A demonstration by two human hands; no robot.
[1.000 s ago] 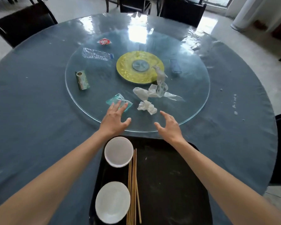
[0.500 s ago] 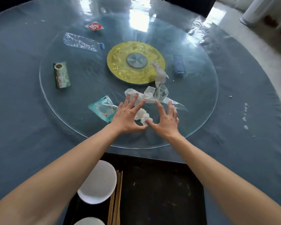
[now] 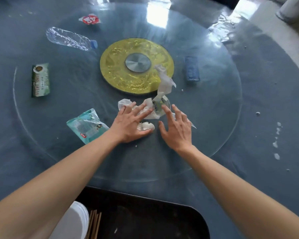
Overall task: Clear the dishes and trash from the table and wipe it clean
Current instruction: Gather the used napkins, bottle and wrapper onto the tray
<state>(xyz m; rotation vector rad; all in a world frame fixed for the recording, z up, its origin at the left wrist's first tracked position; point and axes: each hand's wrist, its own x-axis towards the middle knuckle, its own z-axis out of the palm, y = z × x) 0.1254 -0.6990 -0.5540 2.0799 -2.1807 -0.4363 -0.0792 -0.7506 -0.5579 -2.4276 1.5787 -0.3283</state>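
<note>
A: Hands are further out now. A second ago they hovered at the near rim of the glass (image 3: 41, 145); now your left hand (image 3: 130, 124) lies on the tissue wad (image 3: 146, 126), fingers spread and reaching onto the plastic wrap (image 3: 152, 107). Your right hand (image 3: 177, 129) is just beside it, fingers apart, over the wrap's clear tail.

B: Is either one gripping yet?

A: No. Both are spread flat, touching or just above the litter, and nothing is pinched. You've also leaned in, so the tray (image 3: 162, 219) with its plate (image 3: 76, 219) and chopsticks (image 3: 94, 223) has dropped to the bottom edge.

B: So where does that leave you?

A: I'd say at the start of the trash. The dishes look collected on the tray, but the glass holds all its litter: the teal pouch (image 3: 86, 125) just left of your left wrist, the green pack (image 3: 40, 80) far left, the bottle (image 3: 70, 38) and red wrapper (image 3: 89, 19) beyond, the blue pack (image 3: 191, 69) on the right.

B: And next?

A: Probably close both hands inward and bunch wad and wrap together. Mind the paper strip (image 3: 164, 80) standing up from the wrap; it could tear free. White drips (image 3: 276, 144) on the cloth at right wait for wiping.
</note>
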